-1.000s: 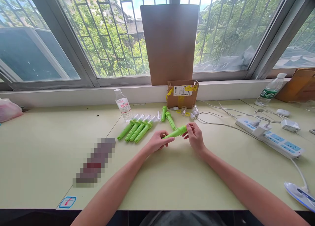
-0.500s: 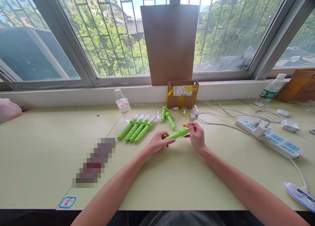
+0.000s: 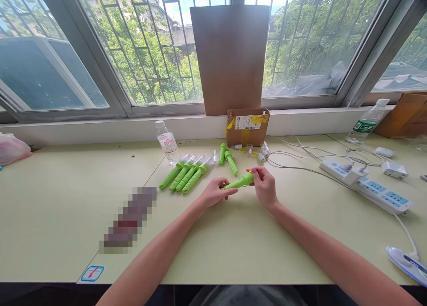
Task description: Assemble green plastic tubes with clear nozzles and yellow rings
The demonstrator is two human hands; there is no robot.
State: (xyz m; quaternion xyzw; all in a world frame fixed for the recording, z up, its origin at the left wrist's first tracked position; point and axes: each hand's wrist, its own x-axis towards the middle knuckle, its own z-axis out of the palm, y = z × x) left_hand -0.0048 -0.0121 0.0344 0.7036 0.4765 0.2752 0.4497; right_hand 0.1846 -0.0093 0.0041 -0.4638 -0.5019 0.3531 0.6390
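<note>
My left hand [image 3: 216, 192] is closed around the narrow part of a green ridged plastic handle [image 3: 240, 181], held tilted just above the table. At its wide end, my right hand [image 3: 264, 185] pinches a yellow ring [image 3: 250, 171], mostly hidden by the fingers. Left of my hands lie several green handles with clear tubes [image 3: 194, 179] on their ends, side by side. Beyond my hands are two bare green handles [image 3: 231, 163] [image 3: 222, 154] and a small clear tube [image 3: 215, 157]. Loose yellow rings [image 3: 254, 155] and clear cups [image 3: 249, 150] lie by the box.
A small cardboard box [image 3: 247, 137] stands at the back by the window sill. Water bottles stand at the back left [image 3: 167, 143] and back right [image 3: 366, 122]. A white power strip [image 3: 373, 188] with cables lies on the right. A blurred dark patch [image 3: 128, 221] covers something on the left.
My right hand has shifted slightly left, bringing the yellow ring onto the green handle's wide end. My left hand keeps its hold in place.
</note>
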